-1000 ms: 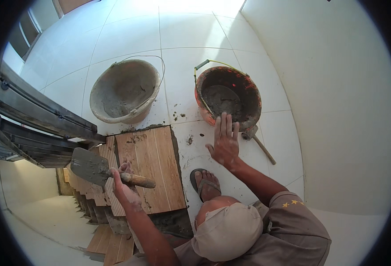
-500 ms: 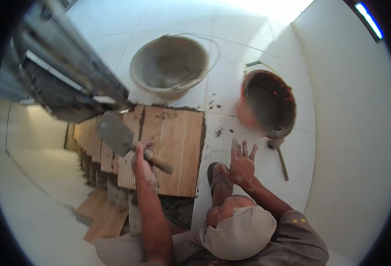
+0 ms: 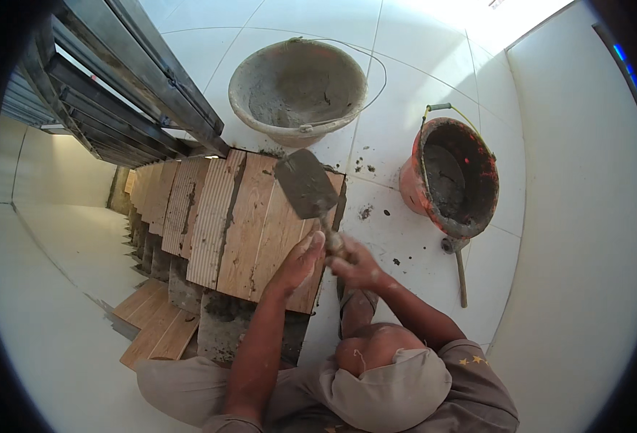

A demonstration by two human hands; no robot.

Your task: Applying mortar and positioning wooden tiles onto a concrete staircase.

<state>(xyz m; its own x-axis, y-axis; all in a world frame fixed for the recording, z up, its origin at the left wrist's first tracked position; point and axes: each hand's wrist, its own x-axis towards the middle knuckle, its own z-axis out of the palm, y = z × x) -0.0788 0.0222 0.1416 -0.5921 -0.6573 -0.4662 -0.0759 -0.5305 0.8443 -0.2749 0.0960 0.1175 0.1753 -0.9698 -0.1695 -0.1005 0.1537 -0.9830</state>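
I recorded my right hand clenched on the square-bladed trowel, left hand alongside, closure undeterminable, wood-look tiles placed at ten o'clock, concrete at eight untiled.

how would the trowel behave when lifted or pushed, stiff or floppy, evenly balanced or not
The trowel is probably stiff, since its broad blade looks flat and unbent. It likely feels blade-heavy, that blade being much wider than the narrow neck.
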